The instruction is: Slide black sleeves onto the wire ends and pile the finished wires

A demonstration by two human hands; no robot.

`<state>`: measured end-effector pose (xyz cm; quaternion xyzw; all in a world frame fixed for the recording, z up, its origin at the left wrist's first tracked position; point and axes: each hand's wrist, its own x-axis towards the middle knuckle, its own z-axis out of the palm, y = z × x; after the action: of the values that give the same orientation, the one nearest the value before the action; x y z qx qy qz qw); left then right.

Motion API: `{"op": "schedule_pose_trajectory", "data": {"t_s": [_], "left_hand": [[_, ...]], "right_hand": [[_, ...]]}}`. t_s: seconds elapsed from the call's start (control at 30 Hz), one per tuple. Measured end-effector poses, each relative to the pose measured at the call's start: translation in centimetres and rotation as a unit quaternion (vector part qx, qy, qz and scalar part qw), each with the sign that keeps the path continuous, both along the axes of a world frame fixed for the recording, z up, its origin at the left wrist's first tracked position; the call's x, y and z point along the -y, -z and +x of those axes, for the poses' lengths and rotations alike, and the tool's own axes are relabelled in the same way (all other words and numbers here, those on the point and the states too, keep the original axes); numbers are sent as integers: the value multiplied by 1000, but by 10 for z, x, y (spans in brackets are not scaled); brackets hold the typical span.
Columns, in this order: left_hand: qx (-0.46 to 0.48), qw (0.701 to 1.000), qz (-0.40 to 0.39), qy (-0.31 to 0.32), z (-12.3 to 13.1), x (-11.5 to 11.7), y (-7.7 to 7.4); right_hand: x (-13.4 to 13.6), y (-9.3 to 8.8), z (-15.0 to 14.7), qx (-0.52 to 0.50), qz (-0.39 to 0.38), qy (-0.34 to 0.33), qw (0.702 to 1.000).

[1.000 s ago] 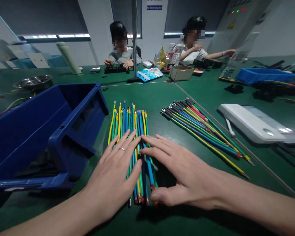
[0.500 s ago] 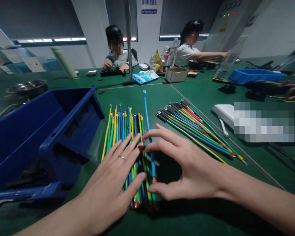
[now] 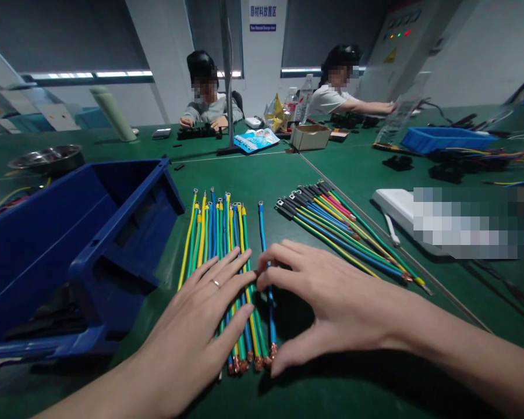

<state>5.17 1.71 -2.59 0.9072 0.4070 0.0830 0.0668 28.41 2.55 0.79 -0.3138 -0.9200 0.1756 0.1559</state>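
Note:
My left hand [image 3: 209, 308] lies flat, fingers spread, over a row of yellow, green and blue cables [image 3: 203, 233] on the table. Their upper ends carry metal lugs, and bare copper strands [image 3: 240, 364] show at the lower ends. Just right of the row is a single blue cable [image 3: 262, 230]. My right hand [image 3: 318, 297] arches over it with fingers bent and thumb well apart. Its fingertips are at the cable's middle, and the thumb tip is beside its copper end. Whether the fingertips press on the cable is hard to see.
A second group of cables [image 3: 344, 233] with black sleeves fans out at right. A blue bin [image 3: 126, 256] stands left, a white device [image 3: 402, 218] right. Behind are a cardboard box [image 3: 310, 138], a blue packet [image 3: 255, 140] and a metal bowl [image 3: 48, 160]. Two people sit across the table.
The single blue cable has come down toward me and now lies beside the row. My right hand moved slightly closer to me, its thumb farther from its fingers. My left hand stays on the row.

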Motion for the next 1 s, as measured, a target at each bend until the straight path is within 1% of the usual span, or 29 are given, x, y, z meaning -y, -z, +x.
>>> {"op": "schedule_pose_trajectory", "data": {"t_s": [0.07,0.13,0.27,0.37,0.47,0.6,0.73,0.83,1.0], "left_hand": [[9,1000,8,-9,0,0,1],[11,999,24,-22,-1,1,3],[-9,998,51,-23,-2,0,5],[-11,998,54,-22,0,-2,7],[2,998,52,-25,1,-3,8],[21,998,45,-35,0,-2,6],[13,999,18,-31,0,-1,3],[7,1000,17,-24,0,0,1],[7,1000,9,-27,2,-1,-1]], "right_hand": [[1,4,-1,3,23,24,999],[4,11,-3,12,24,40,999],[8,23,-10,15,-19,34,999],[8,26,-13,-2,-45,34,998],[6,24,-12,-18,-66,27,997],[3,18,-7,-24,-102,14,994],[1,12,-4,-25,-92,4,995],[0,11,-2,-30,-87,-6,996],[-1,12,1,15,-95,-13,995]]}}
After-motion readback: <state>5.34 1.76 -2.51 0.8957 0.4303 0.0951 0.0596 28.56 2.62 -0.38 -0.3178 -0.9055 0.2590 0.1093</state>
